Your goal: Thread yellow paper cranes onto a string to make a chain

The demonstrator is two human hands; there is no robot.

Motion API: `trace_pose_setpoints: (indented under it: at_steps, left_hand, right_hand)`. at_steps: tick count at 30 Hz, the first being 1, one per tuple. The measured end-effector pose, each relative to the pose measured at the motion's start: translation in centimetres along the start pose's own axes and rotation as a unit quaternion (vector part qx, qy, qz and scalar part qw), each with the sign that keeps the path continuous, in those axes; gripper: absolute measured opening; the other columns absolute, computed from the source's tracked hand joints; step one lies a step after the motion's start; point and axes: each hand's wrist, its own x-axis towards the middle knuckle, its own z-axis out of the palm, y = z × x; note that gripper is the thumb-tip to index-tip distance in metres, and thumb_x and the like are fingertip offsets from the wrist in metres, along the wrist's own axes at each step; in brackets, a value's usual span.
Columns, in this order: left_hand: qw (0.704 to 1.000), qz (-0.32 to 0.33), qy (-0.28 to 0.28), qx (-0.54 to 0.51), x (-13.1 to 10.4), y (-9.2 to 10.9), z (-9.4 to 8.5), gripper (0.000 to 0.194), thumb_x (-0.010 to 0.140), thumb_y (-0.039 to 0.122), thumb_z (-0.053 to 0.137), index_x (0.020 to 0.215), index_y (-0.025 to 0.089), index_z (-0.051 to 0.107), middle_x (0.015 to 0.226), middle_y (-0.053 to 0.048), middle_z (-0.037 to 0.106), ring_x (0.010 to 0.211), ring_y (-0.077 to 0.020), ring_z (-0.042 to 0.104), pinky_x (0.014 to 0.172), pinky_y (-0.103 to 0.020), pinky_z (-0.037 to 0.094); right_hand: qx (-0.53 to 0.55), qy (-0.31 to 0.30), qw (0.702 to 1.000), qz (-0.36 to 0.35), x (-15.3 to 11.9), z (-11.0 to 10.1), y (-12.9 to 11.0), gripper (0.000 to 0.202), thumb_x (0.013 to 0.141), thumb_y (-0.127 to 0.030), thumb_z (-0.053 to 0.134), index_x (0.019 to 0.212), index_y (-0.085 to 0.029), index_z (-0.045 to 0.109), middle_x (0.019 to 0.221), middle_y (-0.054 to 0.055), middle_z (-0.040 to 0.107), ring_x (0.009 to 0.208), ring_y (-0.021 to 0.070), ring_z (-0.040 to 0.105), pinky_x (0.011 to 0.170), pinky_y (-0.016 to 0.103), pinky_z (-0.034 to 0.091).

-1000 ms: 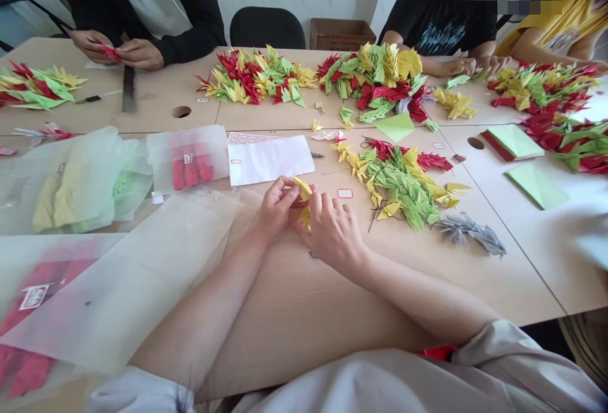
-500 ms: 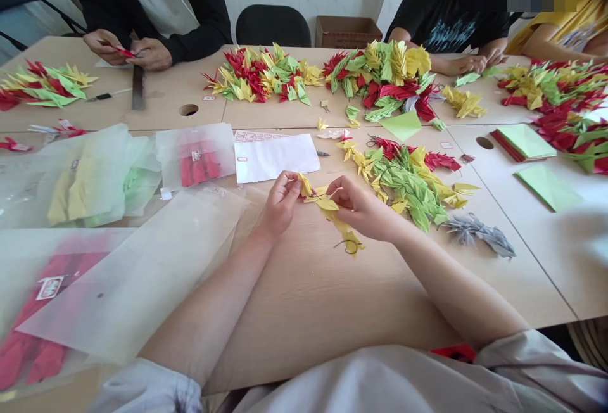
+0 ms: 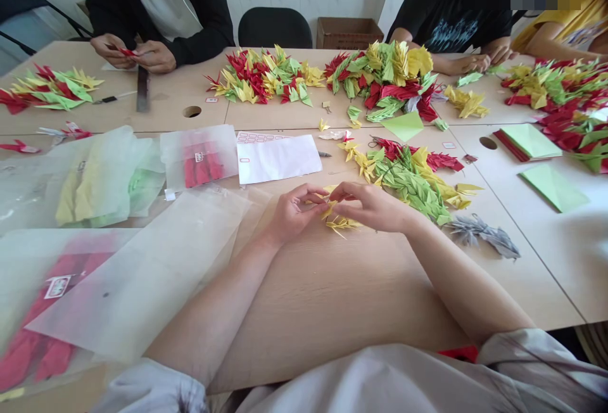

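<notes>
Both my hands meet over the table at the centre of the head view. My left hand (image 3: 298,212) pinches the left side of a yellow folded-paper piece (image 3: 342,223). My right hand (image 3: 373,206) has its fingertips closed on the same piece from the right, and its fingers hide part of it. Yellow pointed ends stick out below the fingers. Just beyond my right hand lies a bundle of green folded paper (image 3: 411,182) with yellow and red strings of folds. A grey bundle of ties (image 3: 484,235) rests to the right of it.
Clear plastic bags with red pieces (image 3: 202,163) and yellow pieces (image 3: 78,191) cover the left side. A white sheet (image 3: 280,159) lies ahead. Piles of coloured folds (image 3: 263,77) stand farther back. Green paper squares (image 3: 553,188) are at right. People sit across the table.
The yellow piece has been drawn up under my hands, so less of it hangs down. My right hand has turned over it, and my left hand has moved slightly right and lower.
</notes>
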Motion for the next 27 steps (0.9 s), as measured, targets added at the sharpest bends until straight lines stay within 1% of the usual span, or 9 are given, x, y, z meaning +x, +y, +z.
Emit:
trace_pose_setpoints:
  at_steps: [1, 3, 7, 10, 12, 17, 22, 24, 27]
  left_hand:
    - [1.0, -0.007, -0.001, -0.008, 0.0, 0.0, 0.0, 0.031, 0.076, 0.034, 0.078, 0.099, 0.019, 0.067, 0.089, -0.006, 0.076, 0.085, -0.0208, 0.071, 0.08, -0.032, 0.053]
    - [1.0, -0.009, -0.001, -0.009, 0.1, 0.0, -0.1, 0.03, 0.076, 0.034, 0.078, 0.099, 0.019, 0.065, 0.088, -0.005, 0.076, 0.084, -0.0204, 0.072, 0.08, -0.032, 0.052]
    - [1.0, 0.009, 0.013, -0.001, 0.3, 0.1, -0.2, 0.023, 0.082, 0.034, 0.072, 0.097, 0.019, 0.063, 0.09, -0.005, 0.073, 0.084, -0.0174, 0.068, 0.079, -0.029, 0.049]
    - [1.0, 0.008, 0.016, -0.002, 0.3, 0.2, -0.3, 0.021, 0.088, 0.036, 0.065, 0.1, 0.019, 0.062, 0.091, -0.004, 0.069, 0.084, -0.0156, 0.064, 0.077, -0.027, 0.047]
    - [1.0, 0.008, 0.005, 0.004, 0.3, 0.2, -0.3, 0.021, 0.091, 0.037, 0.06, 0.102, 0.019, 0.06, 0.091, -0.004, 0.067, 0.083, -0.0145, 0.062, 0.077, -0.026, 0.046]
    - [0.999, -0.003, -0.035, -0.017, 0.1, 0.0, -0.2, 0.031, 0.092, 0.038, 0.06, 0.115, 0.02, 0.051, 0.085, -0.002, 0.067, 0.079, -0.0144, 0.061, 0.077, -0.027, 0.045]
    - [0.997, -0.024, -0.055, -0.044, 0.0, 0.5, -0.5, 0.036, 0.093, 0.04, 0.058, 0.121, 0.018, 0.051, 0.083, -0.003, 0.069, 0.078, -0.0152, 0.064, 0.079, -0.028, 0.046]
    - [0.996, -0.01, -0.07, -0.048, -0.1, 0.6, -0.6, 0.037, 0.094, 0.04, 0.057, 0.123, 0.018, 0.052, 0.09, -0.005, 0.071, 0.086, -0.0168, 0.065, 0.083, -0.03, 0.047]
    - [0.998, 0.029, -0.061, 0.0, -0.3, 0.3, -0.5, 0.044, 0.084, 0.037, 0.071, 0.121, 0.019, 0.055, 0.107, -0.009, 0.071, 0.103, -0.021, 0.065, 0.092, -0.033, 0.048]
  right_hand:
    - [0.026, 0.001, 1.0, -0.009, 0.2, 0.6, -0.1, 0.028, 0.084, -0.03, 0.068, 0.109, -0.02, 0.061, 0.1, 0.007, 0.07, 0.094, 0.0222, 0.067, 0.083, 0.035, 0.051]
    - [0.065, 0.004, 0.998, -0.011, 0.6, 1.9, 0.0, 0.045, 0.077, -0.03, 0.074, 0.116, -0.021, 0.053, 0.098, 0.005, 0.07, 0.09, 0.0203, 0.067, 0.08, 0.033, 0.051]
    - [0.151, -0.017, 0.988, 0.015, 1.1, 3.2, 0.8, 0.045, 0.083, -0.023, 0.064, 0.124, -0.02, 0.044, 0.08, -0.001, 0.066, 0.068, 0.0135, 0.06, 0.061, 0.024, 0.045]
    - [0.232, -0.059, 0.971, 0.004, 1.1, 2.9, 1.3, 0.046, 0.086, -0.022, 0.06, 0.128, -0.019, 0.04, 0.077, -0.002, 0.064, 0.067, 0.0124, 0.057, 0.061, 0.023, 0.043]
    - [0.261, -0.062, 0.963, -0.007, 1.0, 2.6, 1.4, 0.044, 0.088, -0.024, 0.058, 0.128, -0.019, 0.041, 0.075, -0.003, 0.06, 0.064, 0.0113, 0.053, 0.059, 0.022, 0.041]
    - [0.19, -0.009, 0.982, -0.022, 0.9, 2.0, 1.5, 0.032, 0.087, -0.026, 0.062, 0.117, -0.018, 0.055, 0.064, -0.008, 0.04, 0.056, 0.009, 0.038, 0.054, 0.022, 0.031]
    - [0.148, 0.013, 0.989, -0.015, 0.9, 1.9, 1.6, 0.022, 0.085, -0.03, 0.067, 0.103, -0.018, 0.063, 0.064, -0.007, 0.043, 0.057, 0.0086, 0.04, 0.057, 0.022, 0.032]
    - [0.161, 0.032, 0.986, -0.006, 1.0, 2.0, 1.7, 0.022, 0.085, -0.033, 0.068, 0.1, -0.018, 0.063, 0.064, -0.006, 0.044, 0.058, 0.0091, 0.041, 0.057, 0.023, 0.033]
    - [0.189, 0.06, 0.98, 0.004, 1.2, 2.2, 1.8, 0.025, 0.085, -0.039, 0.068, 0.096, -0.018, 0.06, 0.064, -0.005, 0.046, 0.058, 0.0099, 0.042, 0.055, 0.023, 0.033]
